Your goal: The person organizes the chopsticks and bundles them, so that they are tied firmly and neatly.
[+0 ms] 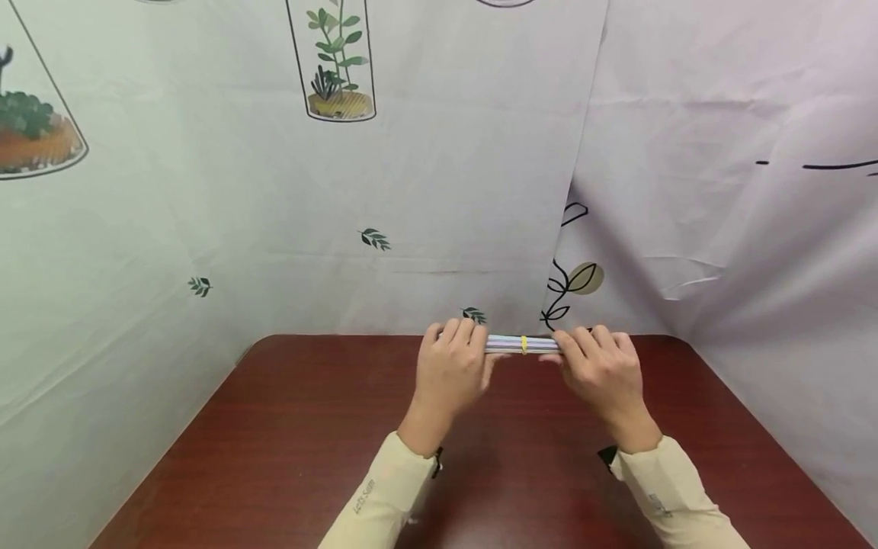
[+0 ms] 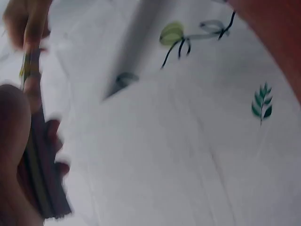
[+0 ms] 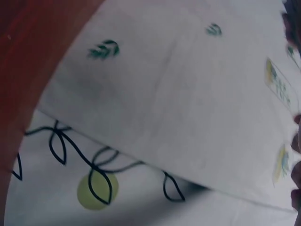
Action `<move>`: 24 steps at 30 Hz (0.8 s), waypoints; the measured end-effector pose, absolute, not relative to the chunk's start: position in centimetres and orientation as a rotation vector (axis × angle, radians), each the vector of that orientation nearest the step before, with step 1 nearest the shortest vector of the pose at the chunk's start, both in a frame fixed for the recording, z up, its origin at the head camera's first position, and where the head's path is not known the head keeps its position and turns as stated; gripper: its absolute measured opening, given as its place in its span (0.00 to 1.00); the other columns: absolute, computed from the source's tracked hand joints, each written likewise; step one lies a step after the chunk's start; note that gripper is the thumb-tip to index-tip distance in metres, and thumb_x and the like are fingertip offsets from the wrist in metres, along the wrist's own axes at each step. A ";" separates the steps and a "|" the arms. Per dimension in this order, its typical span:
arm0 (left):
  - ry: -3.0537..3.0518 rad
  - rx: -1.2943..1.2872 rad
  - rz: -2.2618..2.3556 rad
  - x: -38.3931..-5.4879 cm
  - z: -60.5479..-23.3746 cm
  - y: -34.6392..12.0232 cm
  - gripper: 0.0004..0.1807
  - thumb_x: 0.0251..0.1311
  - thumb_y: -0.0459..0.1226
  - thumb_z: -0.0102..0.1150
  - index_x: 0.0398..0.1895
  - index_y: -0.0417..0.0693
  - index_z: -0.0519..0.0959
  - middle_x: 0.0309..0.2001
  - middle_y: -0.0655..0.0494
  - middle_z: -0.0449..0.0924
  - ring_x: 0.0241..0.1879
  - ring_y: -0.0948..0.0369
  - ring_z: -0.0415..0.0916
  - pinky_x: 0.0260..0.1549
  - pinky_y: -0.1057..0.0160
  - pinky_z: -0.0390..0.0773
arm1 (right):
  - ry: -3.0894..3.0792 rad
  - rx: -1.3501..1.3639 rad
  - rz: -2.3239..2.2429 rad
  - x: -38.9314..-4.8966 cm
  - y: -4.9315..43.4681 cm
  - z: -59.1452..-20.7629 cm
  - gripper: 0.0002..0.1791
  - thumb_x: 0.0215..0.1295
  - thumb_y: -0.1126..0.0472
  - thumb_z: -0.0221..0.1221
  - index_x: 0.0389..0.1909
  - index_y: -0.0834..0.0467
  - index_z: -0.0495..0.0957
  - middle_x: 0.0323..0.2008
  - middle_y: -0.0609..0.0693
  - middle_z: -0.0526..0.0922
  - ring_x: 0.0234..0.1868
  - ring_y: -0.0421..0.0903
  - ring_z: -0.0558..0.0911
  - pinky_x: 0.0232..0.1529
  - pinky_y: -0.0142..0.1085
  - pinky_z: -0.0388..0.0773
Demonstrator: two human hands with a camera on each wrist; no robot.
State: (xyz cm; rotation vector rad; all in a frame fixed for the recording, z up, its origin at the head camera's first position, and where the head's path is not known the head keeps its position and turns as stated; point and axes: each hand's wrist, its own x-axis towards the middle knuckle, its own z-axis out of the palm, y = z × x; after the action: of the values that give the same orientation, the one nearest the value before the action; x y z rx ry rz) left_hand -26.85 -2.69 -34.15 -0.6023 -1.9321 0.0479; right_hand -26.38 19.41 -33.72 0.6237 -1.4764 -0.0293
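Both hands hold a slim, straight bundle of pale lengthwise strips level above the far part of the table. A yellow band wraps its middle. My left hand grips one end, fingers over the top and thumb pointing inward beneath. The other end is gripped by my right hand in the same way. In the left wrist view the bundle runs down the left edge as darker stripes, its lower end poking past the left hand. Only fingertips show at the right wrist view's edge.
The dark red-brown table spreads under both arms. Behind it and at both sides hangs white cloth printed with plants and leaves. Cream sleeves cover the forearms.
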 end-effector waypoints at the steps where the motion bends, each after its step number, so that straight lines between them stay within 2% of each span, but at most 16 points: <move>1: -1.941 -0.654 0.055 -26.9 -34.0 -3.1 0.14 0.65 0.49 0.53 0.37 0.49 0.79 0.35 0.56 0.78 0.37 0.57 0.76 0.41 0.58 0.74 | -1.487 0.660 -0.033 -26.3 19.7 -33.6 0.29 0.75 0.42 0.45 0.28 0.63 0.78 0.20 0.53 0.72 0.17 0.53 0.67 0.16 0.43 0.58; 3: -1.965 -0.771 0.070 -27.0 -34.0 -4.0 0.12 0.66 0.45 0.55 0.44 0.49 0.80 0.38 0.57 0.81 0.39 0.58 0.77 0.40 0.59 0.74 | -1.528 0.741 -0.035 -26.3 20.5 -33.6 0.28 0.74 0.43 0.47 0.30 0.63 0.80 0.20 0.53 0.74 0.17 0.52 0.69 0.14 0.41 0.59; 6: -1.979 -0.951 0.066 -27.2 -34.2 -5.1 0.14 0.64 0.40 0.60 0.51 0.47 0.80 0.41 0.58 0.83 0.41 0.60 0.80 0.37 0.62 0.76 | -1.604 0.850 -0.001 -26.3 21.8 -33.9 0.28 0.73 0.42 0.49 0.32 0.63 0.83 0.21 0.51 0.78 0.18 0.49 0.73 0.14 0.39 0.62; 8: -1.971 -1.053 0.015 -27.2 -34.3 -5.7 0.18 0.62 0.41 0.64 0.53 0.45 0.81 0.42 0.57 0.85 0.41 0.60 0.81 0.37 0.64 0.78 | -1.663 0.909 0.067 -26.4 22.4 -34.0 0.28 0.71 0.40 0.51 0.33 0.61 0.84 0.22 0.50 0.81 0.18 0.47 0.75 0.14 0.39 0.66; 14: -1.856 -1.363 -0.535 -27.1 -33.4 -7.1 0.21 0.45 0.33 0.77 0.46 0.37 0.85 0.39 0.51 0.87 0.37 0.62 0.85 0.37 0.70 0.81 | -1.891 1.068 0.469 -25.3 23.7 -33.2 0.23 0.62 0.39 0.60 0.35 0.55 0.88 0.26 0.40 0.85 0.19 0.30 0.74 0.21 0.27 0.71; 18: -1.747 -1.496 -0.922 -27.3 -32.8 -7.1 0.18 0.41 0.28 0.78 0.40 0.34 0.86 0.38 0.47 0.88 0.37 0.61 0.87 0.36 0.71 0.81 | -2.035 1.140 0.745 -24.1 24.5 -32.3 0.13 0.51 0.55 0.74 0.37 0.55 0.89 0.29 0.39 0.87 0.18 0.25 0.69 0.20 0.20 0.67; 22: -1.677 -1.477 -1.172 -27.2 -32.7 -7.0 0.16 0.41 0.26 0.77 0.38 0.33 0.87 0.36 0.46 0.88 0.33 0.60 0.87 0.30 0.68 0.82 | -2.064 1.184 1.042 -23.4 24.7 -31.8 0.20 0.41 0.75 0.74 0.39 0.59 0.88 0.29 0.43 0.87 0.17 0.27 0.73 0.17 0.23 0.69; 24: -1.675 -1.453 -1.303 -27.1 -32.8 -6.9 0.15 0.42 0.24 0.76 0.37 0.33 0.86 0.34 0.44 0.87 0.25 0.61 0.85 0.24 0.66 0.82 | -2.006 1.204 1.172 -23.3 24.8 -31.7 0.22 0.38 0.81 0.72 0.39 0.63 0.87 0.32 0.49 0.88 0.23 0.32 0.81 0.23 0.24 0.76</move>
State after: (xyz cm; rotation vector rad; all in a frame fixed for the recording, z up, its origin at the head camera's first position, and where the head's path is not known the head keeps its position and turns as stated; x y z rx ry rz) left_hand -27.12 -6.94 -32.75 -1.4529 -1.6748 -1.3029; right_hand -23.27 24.76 -31.74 1.2040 -2.0059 1.1724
